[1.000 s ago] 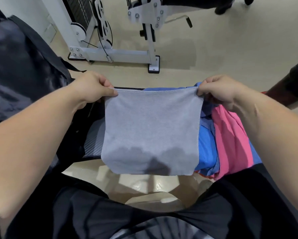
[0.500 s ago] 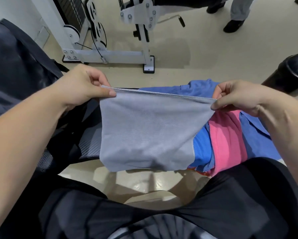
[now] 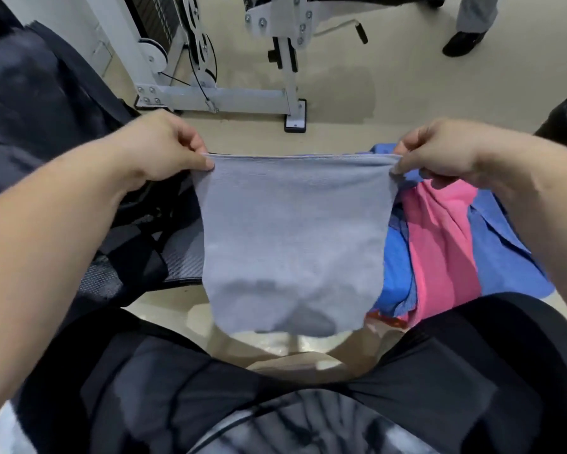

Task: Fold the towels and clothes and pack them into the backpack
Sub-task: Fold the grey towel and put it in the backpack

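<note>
**Grey towel held up by its two top corners**

Head view: the left hand (image 3: 164, 145) and right hand (image 3: 439, 152) are held apart. Each pinches a top corner of a grey towel (image 3: 292, 240) between thumb and curled fingers, so its upper hem is stretched level between them. The towel hangs freely in front of the person's knees — its lower edge curls slightly and touches nothing that shows.

Behind it to the left lies a black backpack (image 3: 134, 253) with a mesh-padded panel facing up (whether its main compartment is open, and what it holds, cannot be told). Behind the towel to the right is a heap of clothes: a pink garment (image 3: 439, 250) draped over blue garments (image 3: 505, 257), partly hidden by the towel.

Further back on the beige floor (image 3: 373, 77) stands the white frame of a gym machine (image 3: 223, 93). The dark shoe (image 3: 462, 42) of another person shows at the top right.
</note>
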A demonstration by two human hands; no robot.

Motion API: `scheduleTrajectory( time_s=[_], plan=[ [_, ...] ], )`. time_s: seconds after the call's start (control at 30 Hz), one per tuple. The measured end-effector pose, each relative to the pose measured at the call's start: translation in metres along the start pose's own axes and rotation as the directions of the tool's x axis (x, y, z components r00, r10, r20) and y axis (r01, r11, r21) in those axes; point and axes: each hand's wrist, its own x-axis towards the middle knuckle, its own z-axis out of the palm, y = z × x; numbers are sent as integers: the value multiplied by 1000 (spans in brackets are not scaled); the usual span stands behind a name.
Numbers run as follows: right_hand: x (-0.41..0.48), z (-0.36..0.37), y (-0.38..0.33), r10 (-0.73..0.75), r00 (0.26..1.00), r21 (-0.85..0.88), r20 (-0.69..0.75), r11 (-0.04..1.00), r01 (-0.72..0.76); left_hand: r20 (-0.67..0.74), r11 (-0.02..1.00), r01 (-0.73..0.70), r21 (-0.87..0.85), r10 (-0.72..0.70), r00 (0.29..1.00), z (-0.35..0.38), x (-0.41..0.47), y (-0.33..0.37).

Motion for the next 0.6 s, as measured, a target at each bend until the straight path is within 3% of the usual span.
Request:
scheduleTrajectory(
  time_s=[0.1, 0.17, 0.27, 0.37, 0.5, 0.6],
  plan=[
    [16, 18, 3, 98, 993, 65, -66, 993, -94, -18, 977, 171, -125, -174, 985, 28, 13, 1],
    [22, 27, 5, 221, 975, 256, -18, 944, -209, 34, 916, 294, -274, -296, 954, 42, 21, 2],
    [28, 34, 2, 332, 939, 628, 88, 713, -311, 117, 775, 370, -512, -364, 924, 51, 29, 8],
    [35, 36, -7, 291, 950, 760, 114, 590, -272, 133, 661, 329, -674, -330, 935, 54, 42, 16],
    [56, 33, -14, 243, 966, 739, -86, 666, -101, -8, 673, 175, -719, -259, 966, 54, 68, 20],
    [67, 33, -9, 239, 959, 732, -152, 679, -53, -27, 666, 130, -734, -220, 975, 56, 78, 17]
  ],
)
